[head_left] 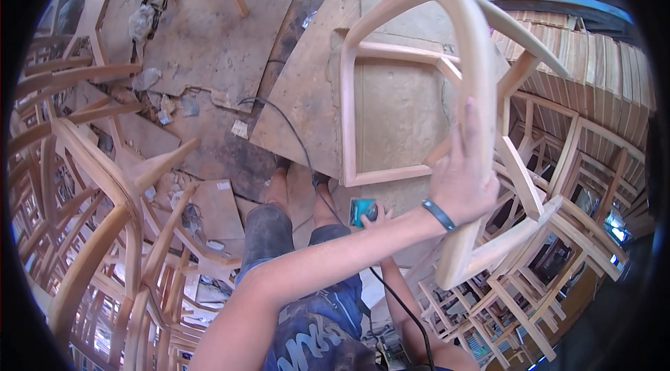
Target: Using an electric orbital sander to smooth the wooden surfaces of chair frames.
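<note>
Right of the middle of the scene stands a pale wooden chair frame (pixel 480 57), its curved rail rising toward the camera and its squarish seat farther below. The left hand (pixel 463 188), reaching across from the near left with a dark band (pixel 438 214) at the wrist, is closed around this rail, its fingers lying along the wood. Nearer and to the left of it, the right hand (pixel 380 216) has its fingers on a teal sander (pixel 363 209) with a dark top (partly hidden, so I cannot tell how firm the hold is). A black cord (pixel 296 132) runs over the floor panels (pixel 300 109). More chair frames (pixel 124 193) crowd the left and near right; stacked wooden slats (pixel 593 67) fill the far right.
</note>
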`<act>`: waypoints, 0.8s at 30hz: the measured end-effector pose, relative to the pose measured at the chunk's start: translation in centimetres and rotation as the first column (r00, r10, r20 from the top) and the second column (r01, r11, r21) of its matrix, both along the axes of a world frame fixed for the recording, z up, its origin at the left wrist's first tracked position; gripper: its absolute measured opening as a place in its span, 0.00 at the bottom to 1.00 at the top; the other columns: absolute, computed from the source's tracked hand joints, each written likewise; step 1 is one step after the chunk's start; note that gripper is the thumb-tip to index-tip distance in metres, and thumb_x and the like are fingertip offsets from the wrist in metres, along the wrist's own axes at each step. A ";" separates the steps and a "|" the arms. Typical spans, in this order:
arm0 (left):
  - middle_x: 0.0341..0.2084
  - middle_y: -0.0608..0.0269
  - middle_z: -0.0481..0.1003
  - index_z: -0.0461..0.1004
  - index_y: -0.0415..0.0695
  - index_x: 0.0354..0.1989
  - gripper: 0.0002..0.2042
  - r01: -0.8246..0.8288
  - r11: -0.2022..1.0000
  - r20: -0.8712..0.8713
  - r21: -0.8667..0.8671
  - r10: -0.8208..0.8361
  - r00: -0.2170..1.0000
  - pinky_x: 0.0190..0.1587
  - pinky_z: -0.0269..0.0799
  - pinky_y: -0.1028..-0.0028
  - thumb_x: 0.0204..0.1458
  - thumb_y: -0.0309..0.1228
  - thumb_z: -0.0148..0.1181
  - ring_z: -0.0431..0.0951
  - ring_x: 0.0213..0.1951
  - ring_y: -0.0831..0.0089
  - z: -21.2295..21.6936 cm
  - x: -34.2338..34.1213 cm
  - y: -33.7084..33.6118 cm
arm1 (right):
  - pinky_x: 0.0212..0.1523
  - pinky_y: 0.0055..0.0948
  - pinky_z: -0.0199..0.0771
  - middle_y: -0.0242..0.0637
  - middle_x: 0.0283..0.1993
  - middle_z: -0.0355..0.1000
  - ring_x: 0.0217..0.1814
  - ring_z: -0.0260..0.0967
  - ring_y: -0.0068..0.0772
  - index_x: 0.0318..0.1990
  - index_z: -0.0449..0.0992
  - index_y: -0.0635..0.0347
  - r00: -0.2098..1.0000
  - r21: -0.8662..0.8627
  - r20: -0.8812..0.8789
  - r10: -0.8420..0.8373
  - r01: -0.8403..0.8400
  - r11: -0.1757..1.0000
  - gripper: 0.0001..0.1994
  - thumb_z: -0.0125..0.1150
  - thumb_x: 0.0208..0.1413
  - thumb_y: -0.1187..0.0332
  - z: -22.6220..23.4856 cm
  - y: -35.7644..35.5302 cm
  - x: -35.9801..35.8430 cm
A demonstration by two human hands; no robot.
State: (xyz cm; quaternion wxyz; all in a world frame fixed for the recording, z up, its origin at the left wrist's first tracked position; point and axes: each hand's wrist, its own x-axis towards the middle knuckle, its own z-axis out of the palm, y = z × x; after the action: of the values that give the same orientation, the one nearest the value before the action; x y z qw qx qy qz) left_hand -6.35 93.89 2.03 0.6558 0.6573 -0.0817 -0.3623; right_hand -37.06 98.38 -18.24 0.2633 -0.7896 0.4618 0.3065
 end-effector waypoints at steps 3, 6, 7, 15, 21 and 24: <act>0.67 0.25 0.54 0.25 0.39 0.78 0.58 -0.052 0.996 0.104 -0.069 0.059 0.993 0.47 0.81 0.48 0.42 0.27 0.61 0.78 0.47 0.31 2.1 -1.1 -1.8 | 0.68 0.49 0.60 0.63 0.68 0.60 0.72 0.59 0.56 0.72 0.60 0.59 0.895 -0.022 0.433 -0.110 0.132 0.991 0.41 0.72 0.52 0.60 -4.7 -2.0 -14.2; 0.72 0.26 0.46 0.26 0.38 0.78 0.57 -0.075 0.997 0.154 -0.034 0.080 0.985 0.59 0.75 0.53 0.43 0.28 0.62 0.70 0.61 0.33 -0.4 -0.3 0.3 | 0.69 0.46 0.60 0.60 0.67 0.65 0.72 0.60 0.50 0.70 0.61 0.67 0.928 -0.106 0.126 -0.352 0.365 0.925 0.41 0.73 0.52 0.62 3.4 0.5 -5.4; 0.73 0.26 0.46 0.26 0.38 0.78 0.57 -0.112 0.993 0.212 -0.024 0.115 0.971 0.64 0.71 0.55 0.44 0.28 0.62 0.66 0.65 0.34 0.0 -0.5 0.0 | 0.69 0.46 0.60 0.60 0.67 0.65 0.72 0.60 0.50 0.70 0.61 0.67 0.916 -0.132 0.146 -0.375 0.393 0.910 0.41 0.73 0.52 0.62 4.2 0.2 -6.1; 0.71 0.31 0.53 0.53 0.37 0.75 0.39 -0.175 0.978 0.741 0.114 0.033 0.671 0.76 0.34 0.41 0.54 0.31 0.58 0.50 0.75 0.42 3.3 -0.5 -0.2 | 0.58 0.42 0.71 0.44 0.50 0.74 0.55 0.72 0.44 0.54 0.73 0.64 0.621 0.059 0.539 -0.569 0.646 0.761 0.29 0.75 0.43 0.67 0.3 2.1 -17.0; 0.66 0.45 0.66 0.74 0.40 0.59 0.26 0.804 0.542 0.754 0.245 -0.628 0.194 0.66 0.26 0.19 0.55 0.42 0.56 0.55 0.75 0.47 7.2 -10.6 8.0 | 0.63 0.51 0.68 0.56 0.59 0.71 0.63 0.68 0.61 0.64 0.68 0.55 0.629 -0.084 0.512 -0.585 0.714 0.695 0.36 0.75 0.44 0.62 -3.5 -0.1 -18.6; 0.49 0.51 0.81 0.81 0.46 0.53 0.18 0.967 -0.243 0.536 0.072 -0.809 -0.243 0.66 0.66 0.48 0.53 0.31 0.59 0.79 0.57 0.59 6.4 -13.2 12.9 | 0.61 0.53 0.70 0.57 0.57 0.70 0.61 0.68 0.62 0.63 0.66 0.48 0.535 -0.029 0.418 -0.734 0.816 0.577 0.38 0.75 0.42 0.62 -4.1 -3.0 -16.3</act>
State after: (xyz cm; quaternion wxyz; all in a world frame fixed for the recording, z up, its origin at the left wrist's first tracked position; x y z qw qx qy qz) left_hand -19.51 106.77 8.39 0.2202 0.2618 -0.7516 -0.5640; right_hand -53.40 95.40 -22.34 0.3624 -0.5655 0.7393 -0.0474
